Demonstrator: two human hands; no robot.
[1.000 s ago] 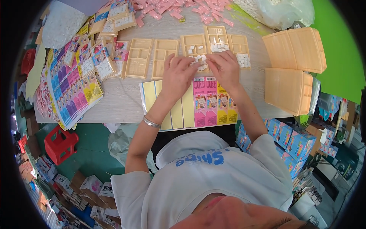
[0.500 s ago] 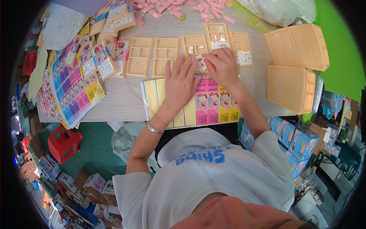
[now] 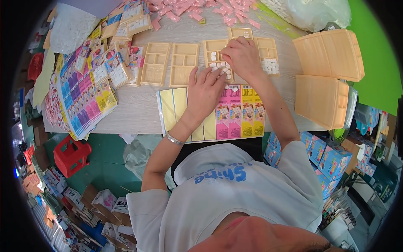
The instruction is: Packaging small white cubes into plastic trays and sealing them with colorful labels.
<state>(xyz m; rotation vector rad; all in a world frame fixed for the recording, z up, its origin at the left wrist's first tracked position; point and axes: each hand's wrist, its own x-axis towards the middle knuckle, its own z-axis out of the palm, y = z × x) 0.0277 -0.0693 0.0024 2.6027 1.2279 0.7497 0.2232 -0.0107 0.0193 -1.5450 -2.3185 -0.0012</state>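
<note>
A beige compartment tray [image 3: 208, 45] lies between my hands, with several small white pieces [image 3: 221, 66] heaped in its near part and a couple in a left compartment. My left hand [image 3: 205, 90] rests at the tray's near edge, fingers spread, fingertips beside the heap. Over the tray's right side is my right hand [image 3: 242, 59], thumb and fingertips drawn together in a pinch; whatever is between them is hidden. It also covers most of another tray [image 3: 240, 32] behind. Two loose white pieces lie on a printed card sheet [image 3: 237, 111] below my left fingertips.
Two trays without pieces [image 3: 155, 63] lie left; a tray with white pieces [image 3: 268, 54] lies right. Stacked beige trays [image 3: 321, 101] stand at the right edge. Filled packs [image 3: 115, 69] and printed sheets [image 3: 84, 96] pile up left. Pink sachets [image 3: 197, 6] and a clear bag [image 3: 321, 14] sit at the back.
My right hand has moved up and slightly left, away from the heap. My left hand has shifted slightly right and down. Loose white pieces now show on the card sheet.
</note>
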